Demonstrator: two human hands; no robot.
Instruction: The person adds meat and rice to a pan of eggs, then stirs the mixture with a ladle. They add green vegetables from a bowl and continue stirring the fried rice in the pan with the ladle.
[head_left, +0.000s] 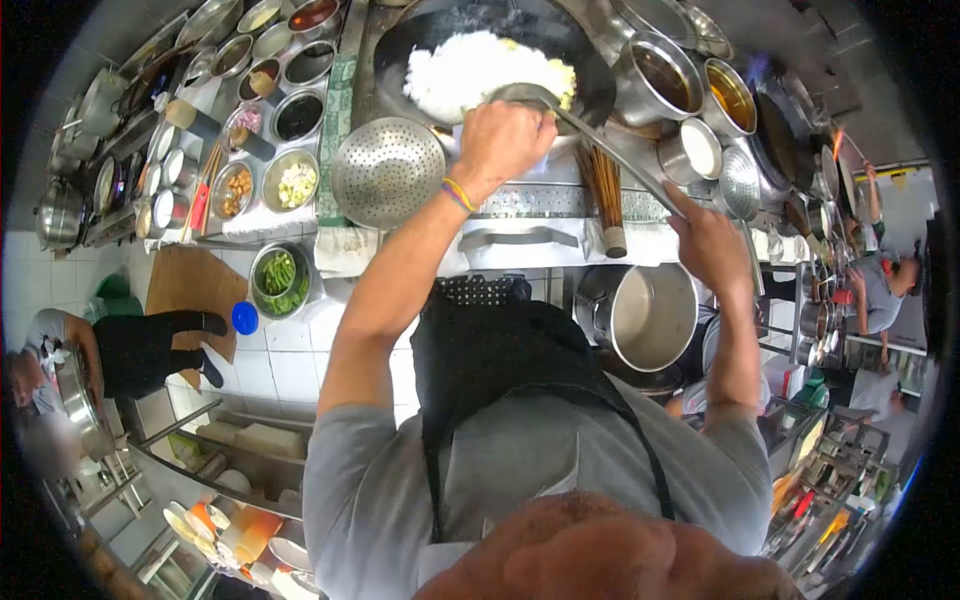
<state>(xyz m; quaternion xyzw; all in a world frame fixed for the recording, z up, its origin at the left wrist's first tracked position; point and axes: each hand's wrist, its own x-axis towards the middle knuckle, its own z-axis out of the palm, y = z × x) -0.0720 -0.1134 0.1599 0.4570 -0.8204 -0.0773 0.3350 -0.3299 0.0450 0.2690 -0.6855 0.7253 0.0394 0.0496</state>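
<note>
My right hand [715, 245] is wrapped round the long handle of a metal ladle [620, 150]. The ladle's bowl rests at the near side of a large black wok [592, 75], by white rice [455, 80] with some yellow bits. My left hand [500, 147] is closed at the wok's near rim, beside the ladle's bowl; what its fingers grip is hidden. Left of that hand lies a round perforated strainer [388, 172]. A bamboo brush [603, 200] stands between my two hands, at the stove's front edge.
Pots of liquid [655, 75] and a skimmer [738, 182] are to the right. Bowls of sauces and chopped ingredients [292, 185] fill the left counter. A large pot [650, 318] sits below the stove edge. One person [75, 365] is at left, another [880, 290] at right.
</note>
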